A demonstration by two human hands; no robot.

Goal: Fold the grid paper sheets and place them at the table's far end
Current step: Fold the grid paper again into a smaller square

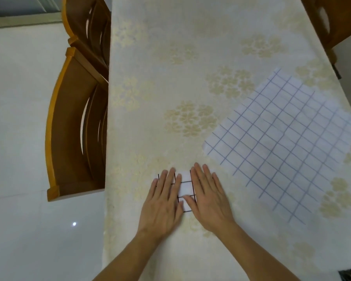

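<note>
1. White paper with dark grid lines — the folded sheet [185,186] — lies at lower centre of the head view, pinned flat to the table [160,82] under both hands.
2. The left hand [164,199] covers its left part and the right hand [208,196] its right part; fingers on both are straight and pressed down, not curled round anything, with a narrow strip of paper showing between them.
3. What shows of the folded sheet runs longer up-and-down the frame than across, so its long axis seems to point toward the top of the frame, the way the table stretches off. Its full outline is hidden by the hands.
4. The sheet sits directly beneath the hands, equally near to each; my judgement is that either could slide it upward to the far end.
5. A second, unfolded grid sheet [288,145] lies to the right of centre, turned diagonally, one corner reaching the table's right edge — nearer the right hand, and apart from it.
6. Wooden chairs [73,126] stand along the left of the frame.
</note>
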